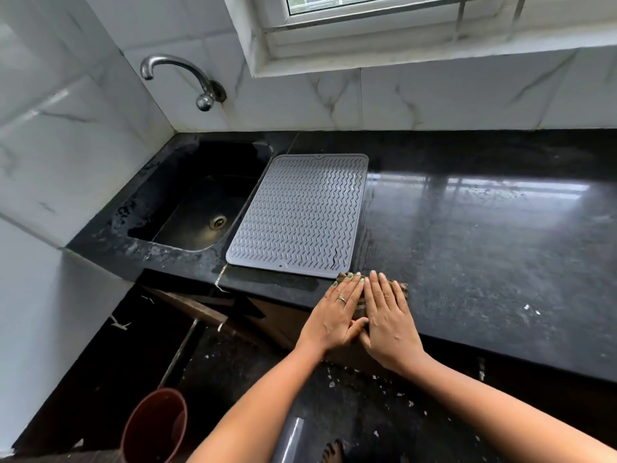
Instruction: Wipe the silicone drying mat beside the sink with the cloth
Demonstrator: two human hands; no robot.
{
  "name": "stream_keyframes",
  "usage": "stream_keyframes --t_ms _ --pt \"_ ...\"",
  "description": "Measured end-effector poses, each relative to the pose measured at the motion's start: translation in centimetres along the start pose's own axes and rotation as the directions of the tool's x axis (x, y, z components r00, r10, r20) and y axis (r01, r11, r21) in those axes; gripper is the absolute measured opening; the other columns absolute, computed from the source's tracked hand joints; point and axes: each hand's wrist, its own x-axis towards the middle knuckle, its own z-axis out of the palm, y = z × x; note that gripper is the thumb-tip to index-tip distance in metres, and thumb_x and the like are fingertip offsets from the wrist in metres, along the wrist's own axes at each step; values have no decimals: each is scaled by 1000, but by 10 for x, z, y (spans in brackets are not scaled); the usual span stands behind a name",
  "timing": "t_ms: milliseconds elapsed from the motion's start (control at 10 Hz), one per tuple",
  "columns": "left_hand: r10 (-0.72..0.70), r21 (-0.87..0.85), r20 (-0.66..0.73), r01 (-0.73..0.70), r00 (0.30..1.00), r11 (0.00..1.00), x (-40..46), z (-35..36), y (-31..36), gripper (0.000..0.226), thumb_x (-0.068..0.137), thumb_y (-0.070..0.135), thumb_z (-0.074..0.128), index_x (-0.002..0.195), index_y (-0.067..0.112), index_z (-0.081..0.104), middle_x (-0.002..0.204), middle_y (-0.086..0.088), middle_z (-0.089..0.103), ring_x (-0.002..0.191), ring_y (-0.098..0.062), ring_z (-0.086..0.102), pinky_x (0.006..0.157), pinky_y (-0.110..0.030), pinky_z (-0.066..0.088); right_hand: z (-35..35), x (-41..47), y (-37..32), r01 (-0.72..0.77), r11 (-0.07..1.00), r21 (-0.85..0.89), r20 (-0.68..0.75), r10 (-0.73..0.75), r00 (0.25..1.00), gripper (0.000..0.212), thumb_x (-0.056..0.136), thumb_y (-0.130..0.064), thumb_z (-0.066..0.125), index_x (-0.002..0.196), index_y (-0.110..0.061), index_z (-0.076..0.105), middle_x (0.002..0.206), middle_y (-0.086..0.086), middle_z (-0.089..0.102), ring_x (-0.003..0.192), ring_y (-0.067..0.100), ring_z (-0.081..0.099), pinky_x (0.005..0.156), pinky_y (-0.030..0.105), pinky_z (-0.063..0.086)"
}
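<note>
The grey silicone drying mat lies flat on the black counter, right beside the sink. A dark brownish cloth lies on the counter at the front edge, just below the mat's near right corner. My left hand and my right hand rest flat on the cloth side by side, fingers straight and pressed down. The hands cover most of the cloth; only its far edge and right side show.
A chrome tap juts from the tiled wall above the sink. The black counter stretches to the right under a window sill. A red-brown bucket stands on the floor at lower left. A grey pipe and a foot show below.
</note>
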Motion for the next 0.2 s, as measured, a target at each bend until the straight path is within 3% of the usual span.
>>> stream_keyframes --t_ms 100,200 --pt "50 -45 9 -49 999 998 3 -16 0 80 94 59 5 148 3 25 156 -14 23 146 -24 19 120 -36 14 -13 8 3 23 1000 -4 83 -23 996 79 68 -47 42 127 4 55 133 24 52 124 37 50 104 48 34" --pt "5 -84 70 1 998 996 11 -65 -13 71 91 59 14 139 18 47 145 -6 47 133 -21 44 108 -35 37 -52 40 9 88 995 -46 130 -81 988 57 76 -49 33 91 -12 73 92 13 73 83 31 70 77 36 53"
